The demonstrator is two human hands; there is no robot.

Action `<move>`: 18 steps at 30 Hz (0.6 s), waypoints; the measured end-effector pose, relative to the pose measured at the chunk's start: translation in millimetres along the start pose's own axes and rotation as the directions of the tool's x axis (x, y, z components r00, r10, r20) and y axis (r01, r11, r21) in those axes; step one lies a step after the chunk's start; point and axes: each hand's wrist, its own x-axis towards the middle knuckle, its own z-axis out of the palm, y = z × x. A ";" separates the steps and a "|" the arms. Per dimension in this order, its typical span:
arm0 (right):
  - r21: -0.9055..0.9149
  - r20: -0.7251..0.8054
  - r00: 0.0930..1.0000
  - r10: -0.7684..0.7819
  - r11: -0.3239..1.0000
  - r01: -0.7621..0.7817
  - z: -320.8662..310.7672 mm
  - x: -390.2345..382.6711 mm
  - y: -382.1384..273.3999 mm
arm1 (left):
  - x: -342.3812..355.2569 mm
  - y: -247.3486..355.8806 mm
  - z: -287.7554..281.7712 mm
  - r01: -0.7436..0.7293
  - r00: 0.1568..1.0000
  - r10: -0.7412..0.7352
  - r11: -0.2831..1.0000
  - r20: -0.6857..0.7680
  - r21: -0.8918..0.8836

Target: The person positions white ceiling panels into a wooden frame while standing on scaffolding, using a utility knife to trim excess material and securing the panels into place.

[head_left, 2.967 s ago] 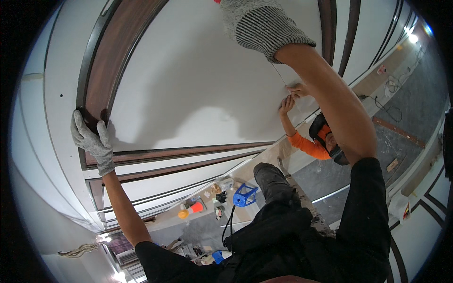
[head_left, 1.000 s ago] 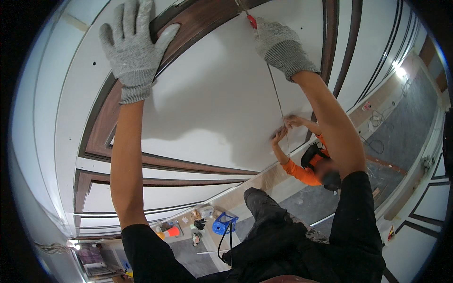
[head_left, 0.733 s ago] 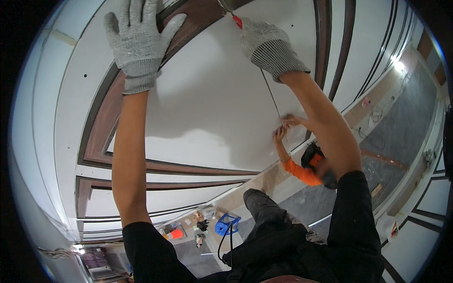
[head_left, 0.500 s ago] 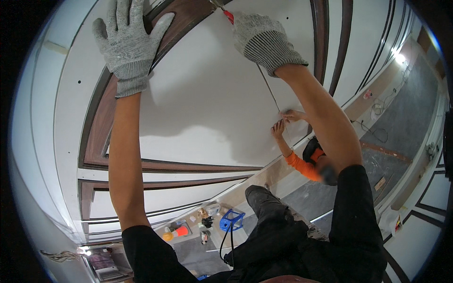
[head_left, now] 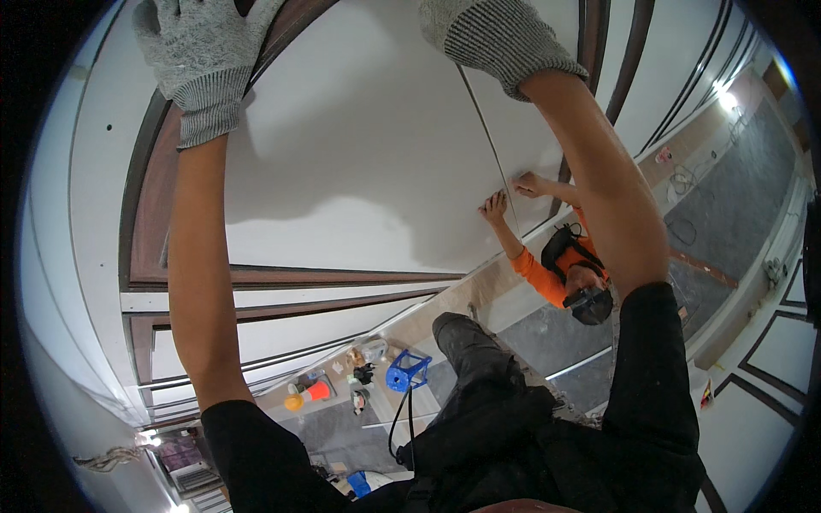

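My left hand [head_left: 201, 64], in a grey knitted glove, lies open with thumb and fingers apart over the dark brown trim [head_left: 156, 214] of a white panel [head_left: 359, 128]; its fingertips are cut off by the top edge. My right hand [head_left: 496, 38], also gloved, is raised at the top centre over the panel. Its fingers are out of view, but the earlier frame has it closed on a red-handled tool. A thin dark line [head_left: 483, 128] runs down the panel from near this hand to the hands [head_left: 494, 207] of a co-worker.
The co-worker in an orange top [head_left: 540, 278] stands below, beyond my right forearm. A blue plastic stool [head_left: 408, 370], an orange-and-yellow object [head_left: 308, 393] and several small items are lower down. A bright lamp [head_left: 726, 100] shines at the far right.
Both my hands appear higher in the picture, the left also further left and the right slightly right. The red-handled tool has gone out of view. More of the co-worker shows.
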 end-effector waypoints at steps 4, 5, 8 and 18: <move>-0.028 -0.047 0.996 -0.080 0.996 0.079 -0.5 -2.0 0.3 | -3.3 -6.7 1.2 -0.004 1.000 0.004 1.000 -0.017 0.010; 0.022 -0.070 0.995 -0.074 0.997 0.075 -4.8 -6.0 -0.8 | -3.5 -9.0 1.6 -0.006 1.000 0.006 1.000 -0.023 0.009; 0.119 -0.058 0.997 -0.048 0.991 0.055 -14.2 -17.7 1.7 | 1.5 -3.9 3.9 -0.022 0.998 0.022 1.000 -0.051 -0.005; -0.593 -0.419 0.586 -0.694 0.697 0.402 78.6 2.2 46.6 | -10.8 -21.6 2.3 0.047 0.995 -0.028 0.976 0.093 -0.214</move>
